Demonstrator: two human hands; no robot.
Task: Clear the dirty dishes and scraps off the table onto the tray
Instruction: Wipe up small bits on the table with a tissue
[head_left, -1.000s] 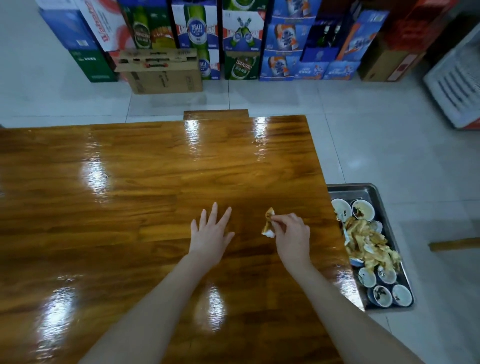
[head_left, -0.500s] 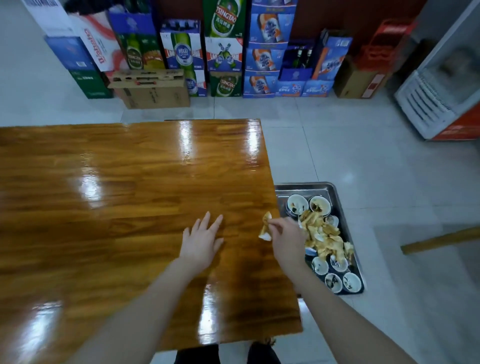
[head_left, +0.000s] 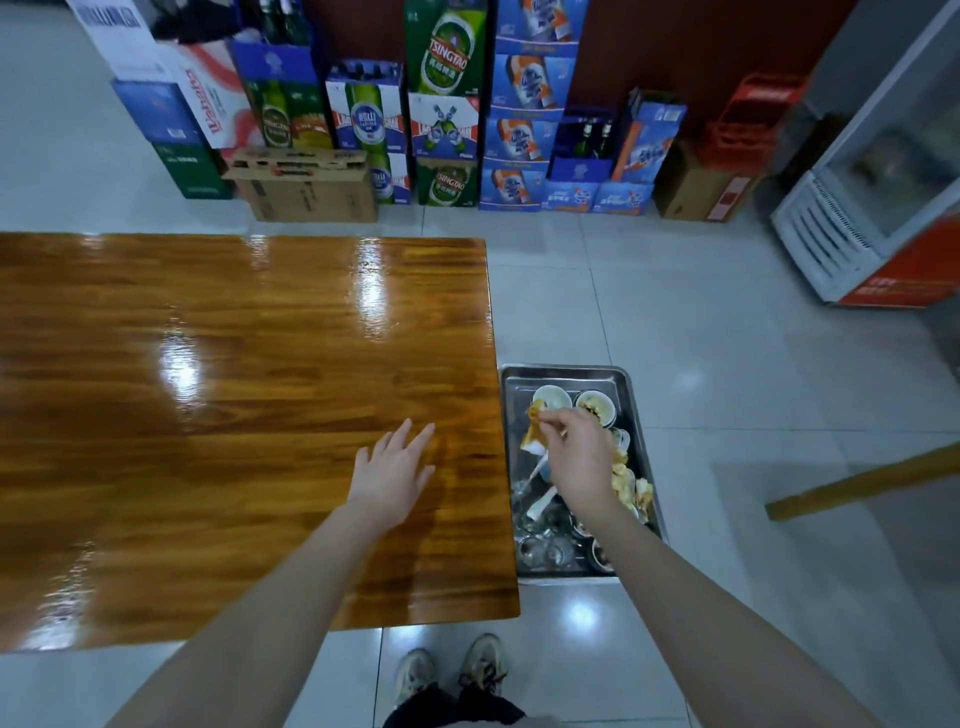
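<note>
One scrap (head_left: 534, 435) is left, pinched in the right hand (head_left: 581, 457) above the loaded tray (head_left: 563, 374) just right of the bare-looking table (head_left: 249, 389), where the left hand (head_left: 390, 475) rests open and empty.

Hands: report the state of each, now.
Left hand: open, empty, fingers spread over the table.
Right hand: pinched shut on a food scrap, above the tray.

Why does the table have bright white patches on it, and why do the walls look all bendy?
In the head view, the white patches on the table are glare: ceiling light bouncing off its glossy varnish. The wide-angle lens bends straight lines near the edges, so the fridge leans. The right hand holding the scrap over the tray looks slightly blurred.
</note>
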